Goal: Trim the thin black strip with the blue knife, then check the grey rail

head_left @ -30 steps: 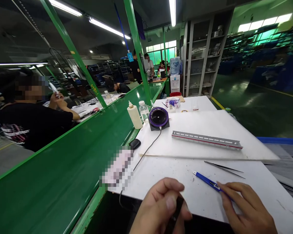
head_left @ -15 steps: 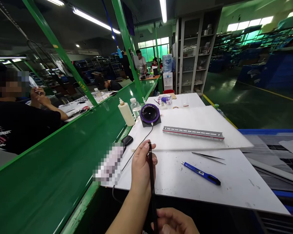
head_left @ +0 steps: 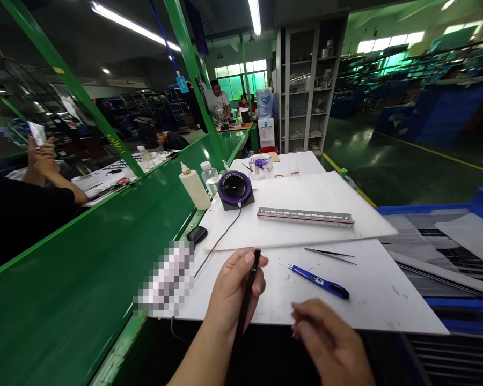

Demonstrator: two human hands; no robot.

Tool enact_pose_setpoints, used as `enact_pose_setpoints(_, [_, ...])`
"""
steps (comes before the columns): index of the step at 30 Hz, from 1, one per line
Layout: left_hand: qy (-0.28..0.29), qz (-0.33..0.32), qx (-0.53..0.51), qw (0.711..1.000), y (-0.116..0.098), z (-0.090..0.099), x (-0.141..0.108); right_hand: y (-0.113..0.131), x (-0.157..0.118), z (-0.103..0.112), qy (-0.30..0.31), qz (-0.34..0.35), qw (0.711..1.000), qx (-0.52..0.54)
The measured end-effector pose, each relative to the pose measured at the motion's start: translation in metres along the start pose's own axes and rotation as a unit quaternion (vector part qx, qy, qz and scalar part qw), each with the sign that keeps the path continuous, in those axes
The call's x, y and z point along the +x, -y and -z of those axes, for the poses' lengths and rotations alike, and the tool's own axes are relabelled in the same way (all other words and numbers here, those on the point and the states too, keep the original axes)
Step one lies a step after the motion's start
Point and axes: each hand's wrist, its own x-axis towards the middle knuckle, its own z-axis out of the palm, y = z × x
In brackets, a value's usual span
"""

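Note:
My left hand [head_left: 235, 287] is closed around a long, slim black strip [head_left: 247, 295], gripping it near its upper end. The strip slants down towards me, and its lower end is lost against the dark area below the table. Small pale marks show near its top. Apart from the strip, my right hand [head_left: 330, 340] hangs over the table's front edge, fingers loosely curled with a gap to the thumb, slightly blurred; nothing shows in it. Beyond it lie a blue utility knife [head_left: 320, 281] and dark tweezers [head_left: 330, 255] on the white tabletop [head_left: 386, 305].
A grey slotted rail [head_left: 306, 216] with a red line rests on a white foam sheet [head_left: 346, 193]. Behind are a round purple-rimmed device [head_left: 234, 187] with a cable, a squeeze bottle [head_left: 195, 186] and a clear bottle [head_left: 210, 179]. A green partition [head_left: 84, 257] borders the left; a co-worker sits beyond.
My right hand has let go of the strip's lower end and moved up and right. My left hand has tilted the strip and lowered its top slightly. The view has turned a little right.

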Motion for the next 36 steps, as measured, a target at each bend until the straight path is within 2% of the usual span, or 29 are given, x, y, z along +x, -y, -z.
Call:
enact_pose_setpoints(4, [0.107, 0.121, 0.017, 0.987, 0.004, -0.009, -0.007, 0.046, 0.036, 0.028, 0.028, 0.099, 0.992, -0.070])
enact_pose_setpoints(7, [0.170, 0.167, 0.046, 0.970, 0.009, -0.016, -0.008, 0.064, 0.049, 0.032, 0.071, 0.104, 0.988, -0.087])
enact_pose_setpoints(13, [0.221, 0.177, 0.108, 0.953, 0.023, -0.020, -0.001, 0.060, 0.054, 0.035, 0.130, 0.056, 0.987, -0.075])
enact_pose_setpoints(15, [0.227, 0.189, 0.122, 0.948, 0.028, -0.020, 0.002, 0.057, 0.053, 0.041, 0.128, 0.036, 0.988, -0.078])
enact_pose_setpoints(20, [0.233, 0.204, 0.165, 0.936, 0.040, -0.026, 0.006, 0.053, 0.049, 0.055, 0.121, -0.076, 0.986, -0.087])
enact_pose_setpoints(22, [0.262, 0.214, 0.191, 0.922, 0.040, -0.029, 0.010, 0.050, 0.048, 0.064, 0.114, -0.085, 0.985, -0.099])
enact_pose_setpoints(24, [0.319, 0.178, 0.279, 0.888, 0.034, -0.029, 0.021, 0.043, 0.047, 0.080, 0.076, -0.078, 0.986, -0.123])
enact_pose_setpoints(25, [0.341, 0.123, 0.355, 0.862, 0.028, -0.027, 0.031, 0.039, 0.047, 0.091, 0.041, -0.073, 0.988, -0.134])
enact_pose_setpoints(26, [0.346, 0.036, 0.447, 0.824, 0.021, -0.024, 0.044, 0.033, 0.046, 0.103, -0.001, -0.069, 0.988, -0.139])
enact_pose_setpoints(27, [0.319, -0.078, 0.549, 0.769, 0.014, -0.019, 0.062, 0.028, 0.046, 0.115, -0.063, -0.065, 0.987, -0.132])
enact_pose_setpoints(28, [0.265, -0.185, 0.631, 0.705, 0.008, -0.014, 0.082, 0.023, 0.046, 0.127, -0.123, -0.065, 0.985, -0.100])
enact_pose_setpoints(29, [0.221, -0.252, 0.693, 0.638, 0.002, -0.007, 0.103, 0.018, 0.047, 0.139, -0.184, -0.062, 0.980, -0.047])
enact_pose_setpoints(30, [0.200, -0.275, 0.748, 0.570, -0.003, -0.001, 0.126, 0.014, 0.048, 0.148, -0.231, -0.059, 0.971, 0.004])
enact_pose_setpoints(31, [0.195, -0.271, 0.763, 0.553, -0.006, 0.005, 0.148, 0.012, 0.049, 0.156, -0.266, -0.058, 0.961, 0.047])
enact_pose_setpoints(33, [0.201, -0.254, 0.777, 0.541, -0.008, 0.014, 0.185, 0.009, 0.052, 0.165, -0.309, -0.054, 0.944, 0.103])
enact_pose_setpoints(36, [0.230, -0.213, 0.781, 0.540, -0.008, 0.018, 0.213, 0.007, 0.057, 0.170, -0.342, -0.039, 0.931, 0.123])
